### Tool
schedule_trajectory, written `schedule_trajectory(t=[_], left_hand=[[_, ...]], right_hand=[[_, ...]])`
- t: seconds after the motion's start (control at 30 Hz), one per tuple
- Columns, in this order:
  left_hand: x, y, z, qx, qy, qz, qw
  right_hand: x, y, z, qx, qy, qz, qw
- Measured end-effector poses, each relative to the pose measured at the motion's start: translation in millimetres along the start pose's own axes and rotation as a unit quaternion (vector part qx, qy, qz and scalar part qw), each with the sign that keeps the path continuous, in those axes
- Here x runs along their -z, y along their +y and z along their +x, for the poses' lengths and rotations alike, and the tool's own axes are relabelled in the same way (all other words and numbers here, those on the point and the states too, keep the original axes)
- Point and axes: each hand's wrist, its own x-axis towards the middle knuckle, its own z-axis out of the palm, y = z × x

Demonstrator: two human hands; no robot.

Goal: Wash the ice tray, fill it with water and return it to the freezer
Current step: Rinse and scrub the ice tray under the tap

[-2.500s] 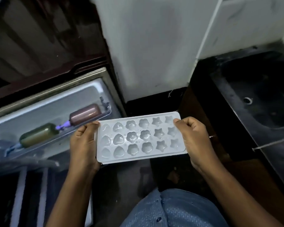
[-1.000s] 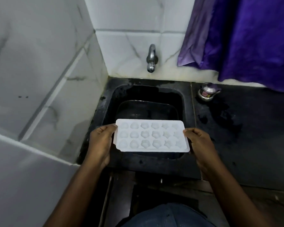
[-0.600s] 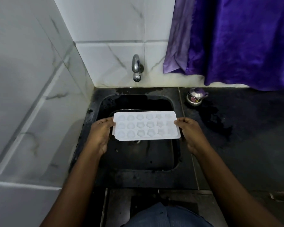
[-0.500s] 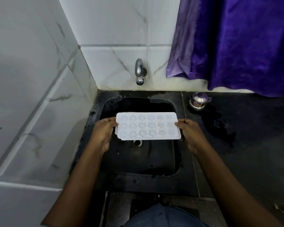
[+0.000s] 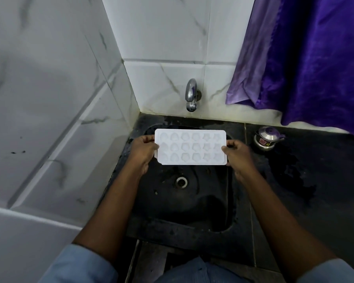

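Observation:
A white ice tray (image 5: 190, 147) with heart, flower and star moulds is held level over the far part of the black sink (image 5: 204, 219). My left hand (image 5: 142, 152) grips its left short edge and my right hand (image 5: 236, 153) grips its right short edge. The chrome tap (image 5: 190, 98) juts from the tiled back wall just beyond the tray, with no water visible from it. The sink drain (image 5: 181, 181) shows below the tray's near edge.
White marble-look tiles form the wall on the left and behind. A purple curtain (image 5: 307, 58) hangs at the upper right. A small steel pot (image 5: 267, 138) stands on the wet black counter (image 5: 315, 180) right of the sink.
I turned from the open fridge to the sink. Over the last second both hands carried the tray away from me, from the sink's near edge toward the tap.

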Motion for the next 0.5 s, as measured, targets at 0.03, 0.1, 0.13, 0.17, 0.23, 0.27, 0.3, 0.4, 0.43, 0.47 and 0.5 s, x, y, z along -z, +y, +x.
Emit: schedule_trajectory(t=[0.03, 0.1, 0.13, 0.17, 0.23, 0.27, 0.3, 0.4, 0.43, 0.47, 0.5], left_hand=[[-0.4, 0.3, 0.5, -0.009, 0.003, 0.001, 1.0], [-0.4, 0.7, 0.6, -0.031, 0.005, 0.003, 1.0], [-0.3, 0.6, 0.6, -0.042, 0.004, 0.006, 0.999], [-0.3, 0.2, 0.8, -0.052, 0.005, 0.01, 0.999], [0.5, -0.7, 0.6, -0.069, 0.008, 0.019, 0.997], [1.1, -1.0, -0.3, -0.078, 0.008, 0.024, 0.997], [1.7, -1.4, -1.4, -0.088, 0.009, 0.029, 0.996], [3.1, -1.7, -7.1, -0.124, 0.011, 0.04, 0.991], [3.8, -2.6, -8.2, -0.136, 0.012, 0.047, 0.99], [5.0, -3.7, -8.5, -0.148, 0.014, 0.055, 0.987], [6.4, -4.7, -8.1, -0.161, 0.017, 0.066, 0.985]], right_hand=[[-1.7, 1.1, 2.4, 0.006, 0.0, -0.003, 1.0], [-4.3, 3.6, 6.8, 0.02, 0.002, -0.009, 1.0], [-5.0, 5.4, 9.5, 0.025, 0.004, -0.009, 1.0], [-5.5, 6.1, 11.7, 0.029, 0.006, -0.007, 1.0], [-6.8, 4.7, 14.1, 0.038, 0.013, -0.002, 0.999], [-7.6, 2.8, 14.3, 0.043, 0.017, 0.003, 0.999], [-8.3, 2.5, 15.7, 0.048, 0.022, 0.006, 0.999], [-10.0, 3.0, 19.6, 0.064, 0.031, 0.009, 0.997], [-10.5, 2.8, 20.0, 0.071, 0.034, 0.012, 0.997], [-11.0, 2.5, 20.1, 0.08, 0.036, 0.017, 0.996], [-11.4, 1.3, 19.4, 0.091, 0.039, 0.02, 0.995]])
